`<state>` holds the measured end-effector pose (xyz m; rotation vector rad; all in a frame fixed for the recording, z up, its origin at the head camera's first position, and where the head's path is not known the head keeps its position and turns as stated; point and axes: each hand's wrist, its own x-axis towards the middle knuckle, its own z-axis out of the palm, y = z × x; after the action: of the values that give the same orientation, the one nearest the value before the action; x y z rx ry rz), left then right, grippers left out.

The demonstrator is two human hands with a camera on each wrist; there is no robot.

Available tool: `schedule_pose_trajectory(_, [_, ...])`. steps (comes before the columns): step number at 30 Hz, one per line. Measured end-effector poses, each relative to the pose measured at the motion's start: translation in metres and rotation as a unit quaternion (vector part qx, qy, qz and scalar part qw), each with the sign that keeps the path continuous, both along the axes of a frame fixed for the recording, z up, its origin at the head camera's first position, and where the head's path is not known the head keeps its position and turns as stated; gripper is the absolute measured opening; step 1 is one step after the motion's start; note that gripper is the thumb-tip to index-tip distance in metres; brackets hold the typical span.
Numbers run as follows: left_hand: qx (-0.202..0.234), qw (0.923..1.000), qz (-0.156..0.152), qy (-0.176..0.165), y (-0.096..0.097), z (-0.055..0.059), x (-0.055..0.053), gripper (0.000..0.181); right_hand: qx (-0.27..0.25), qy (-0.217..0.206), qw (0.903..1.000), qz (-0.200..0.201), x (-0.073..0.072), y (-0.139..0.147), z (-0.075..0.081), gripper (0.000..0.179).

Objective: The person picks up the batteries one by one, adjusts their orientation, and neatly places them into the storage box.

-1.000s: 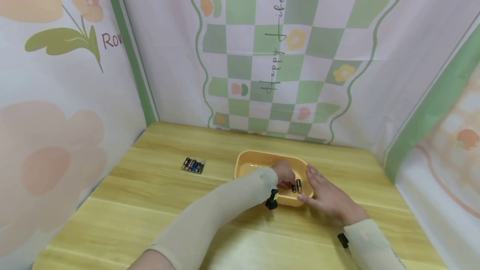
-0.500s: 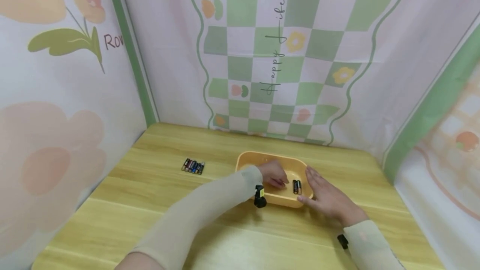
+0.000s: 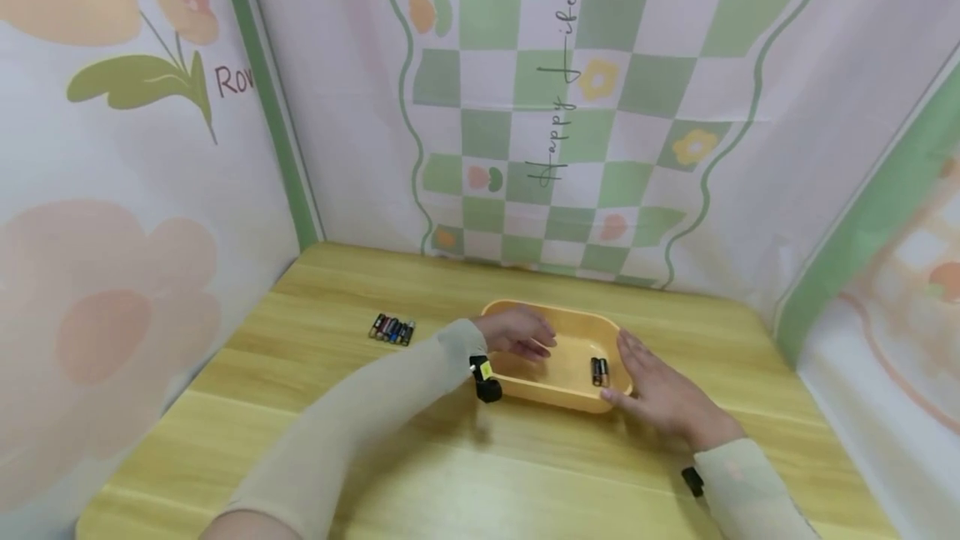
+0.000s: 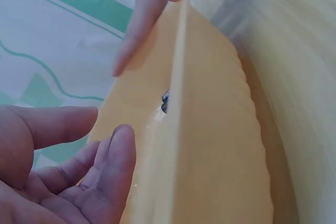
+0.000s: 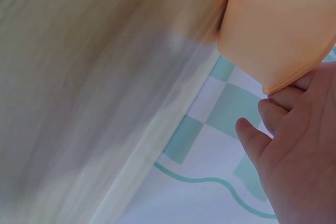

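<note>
A shallow yellow plastic bin (image 3: 551,394) stands on the table. Two dark batteries (image 3: 600,372) lie side by side at its right end, and in the left wrist view only their ends (image 4: 165,101) show past the rim. Over the bin's left part is my left hand (image 3: 521,332), its fingers loosely bent and a gap between thumb and fingertips (image 4: 122,135); it holds nothing. My right hand (image 3: 667,394) rests against the bin's right end, fingers mostly straight along the rim and thumb at the near corner. The right wrist view shows that hand (image 5: 302,140) touching the rim.
Left of the bin, several batteries (image 3: 392,329) lie in a tight row on the wooden table (image 3: 480,473). Printed cloth walls (image 3: 360,107) enclose the table at the back and both sides.
My left hand has moved left, away from the batteries in the bin, and its fingers have loosened. Two batteries now show fully side by side. The right hand has stayed on the bin.
</note>
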<state>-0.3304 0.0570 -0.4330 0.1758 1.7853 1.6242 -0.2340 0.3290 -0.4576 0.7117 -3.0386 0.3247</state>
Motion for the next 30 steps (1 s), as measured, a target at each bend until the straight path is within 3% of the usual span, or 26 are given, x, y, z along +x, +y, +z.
schedule_pose_trajectory(18, [0.047, 0.9987, 0.018, -0.010, -0.060, 0.013, -0.008, 0.035, 0.003, 0.015, 0.9998, 0.013, 0.000, -0.001, -0.002, 0.093])
schedule_pose_trajectory(22, [0.043, 0.9989, 0.017, -0.004, -0.076, 0.015, -0.010, 0.040, 0.003, 0.016, 0.9998, 0.013, 0.000, -0.001, -0.003, 0.093])
schedule_pose_trajectory(30, [0.035, 0.9983, 0.046, -0.006, -0.106, 0.019, -0.011, 0.042, 0.001, 0.014, 0.9999, 0.008, 0.001, -0.001, 0.000, 0.093])
